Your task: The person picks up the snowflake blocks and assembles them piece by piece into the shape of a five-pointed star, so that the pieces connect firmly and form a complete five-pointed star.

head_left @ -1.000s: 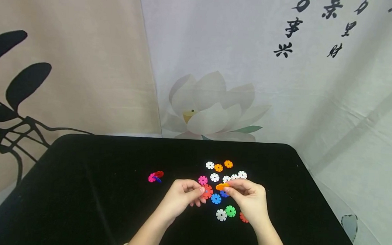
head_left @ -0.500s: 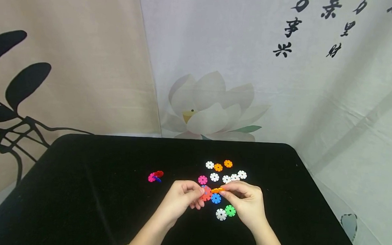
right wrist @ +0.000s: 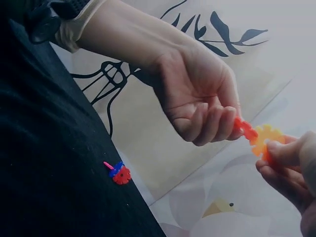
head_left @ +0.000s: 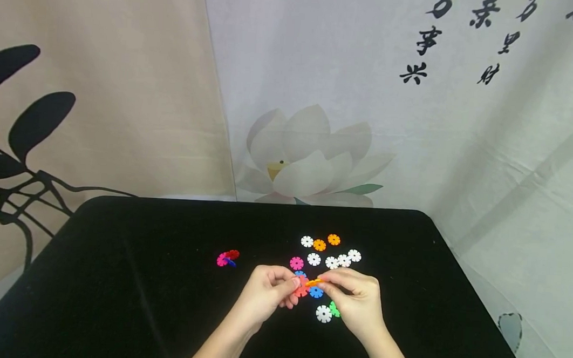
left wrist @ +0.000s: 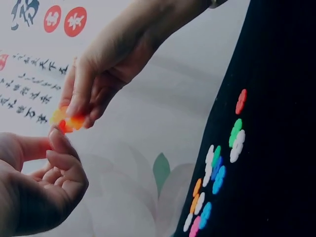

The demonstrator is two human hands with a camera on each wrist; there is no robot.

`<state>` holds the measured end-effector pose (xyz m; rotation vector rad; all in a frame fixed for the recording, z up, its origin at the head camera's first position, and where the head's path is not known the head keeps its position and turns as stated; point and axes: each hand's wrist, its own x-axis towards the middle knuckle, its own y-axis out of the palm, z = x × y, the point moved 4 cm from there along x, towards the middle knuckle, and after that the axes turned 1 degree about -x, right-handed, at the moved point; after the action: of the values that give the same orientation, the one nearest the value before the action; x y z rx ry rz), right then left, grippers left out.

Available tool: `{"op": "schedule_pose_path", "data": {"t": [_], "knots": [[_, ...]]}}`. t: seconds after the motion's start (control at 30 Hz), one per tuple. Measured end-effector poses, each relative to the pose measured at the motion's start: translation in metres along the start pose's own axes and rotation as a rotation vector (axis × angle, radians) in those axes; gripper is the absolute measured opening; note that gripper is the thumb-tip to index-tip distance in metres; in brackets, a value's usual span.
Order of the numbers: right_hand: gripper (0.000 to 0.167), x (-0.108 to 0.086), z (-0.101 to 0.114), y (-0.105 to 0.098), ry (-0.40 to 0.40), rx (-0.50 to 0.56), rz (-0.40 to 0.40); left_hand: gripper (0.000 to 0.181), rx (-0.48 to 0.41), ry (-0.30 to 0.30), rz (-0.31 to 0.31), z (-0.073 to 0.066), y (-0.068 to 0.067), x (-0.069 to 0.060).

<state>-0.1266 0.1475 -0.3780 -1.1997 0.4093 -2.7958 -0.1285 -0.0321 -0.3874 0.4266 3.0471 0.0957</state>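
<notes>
- One red, notched, plastic-looking disc (head_left: 302, 291) is pinched between thumb and fingers of the left hand (head_left: 272, 289) in the head view. The right hand (head_left: 356, 299) pinches an orange, notched, plastic-looking disc (head_left: 313, 282) against it, above a black, cloth-covered table (head_left: 116, 278).
- Loose white discs (head_left: 313, 259), with others in orange, pink, blue and green, lie around and beyond the hands, probably for easy reach. Well apart to the left, a seemingly joined pink, red and blue cluster (head_left: 222, 259) sits perhaps aside from the spares.
- Left wrist view: the held pair is blurred at the fingertips, before a pale, printed cloth backdrop (left wrist: 143, 113). Whether the notches interlock cannot be told.
- Right wrist view: the orange disc shows its broad face while the red one is turned nearer edge-on, an angle that likely brings slot to slot. Both are gripped near the rim, presumably to leave the meeting edges uncovered.
</notes>
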Motion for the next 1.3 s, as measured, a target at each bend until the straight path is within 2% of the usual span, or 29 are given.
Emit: {"op": "schedule_pose_path", "data": {"t": [0.17,0.4,0.53,0.73,0.9,1.0,1.1,1.3], "knots": [[0.032,0.0,0.004,0.003,-0.015,0.018,-0.019,0.016,-0.01,0.006,-0.025,-0.002,0.0,-0.001],[0.025,0.0,0.003,0.001,0.105,0.007,-0.094,0.025,-0.055,-0.012,-0.022,-0.004,0.002,0.001],[0.023,0.0,0.006,0.001,0.136,0.019,-0.114,0.027,-0.077,-0.027,-0.03,-0.003,0.002,0.002],[0.024,-0.002,0.005,0.006,0.143,0.046,-0.072,0.026,-0.089,0.014,-0.087,-0.004,-0.004,0.002],[0.026,0.0,0.001,0.006,0.149,0.036,-0.007,0.023,-0.056,0.053,-0.127,-0.004,-0.011,0.004],[0.023,0.003,-0.006,-0.003,0.215,-0.008,0.006,0.021,-0.033,0.057,-0.153,-0.004,-0.016,0.005],[0.018,0.006,-0.021,-0.018,0.33,-0.094,0.011,0.021,-0.005,0.054,-0.165,-0.004,-0.022,0.006],[0.017,0.003,-0.066,-0.048,0.517,-0.247,0.064,0.02,0.019,0.039,-0.13,-0.006,-0.029,0.007]]}}
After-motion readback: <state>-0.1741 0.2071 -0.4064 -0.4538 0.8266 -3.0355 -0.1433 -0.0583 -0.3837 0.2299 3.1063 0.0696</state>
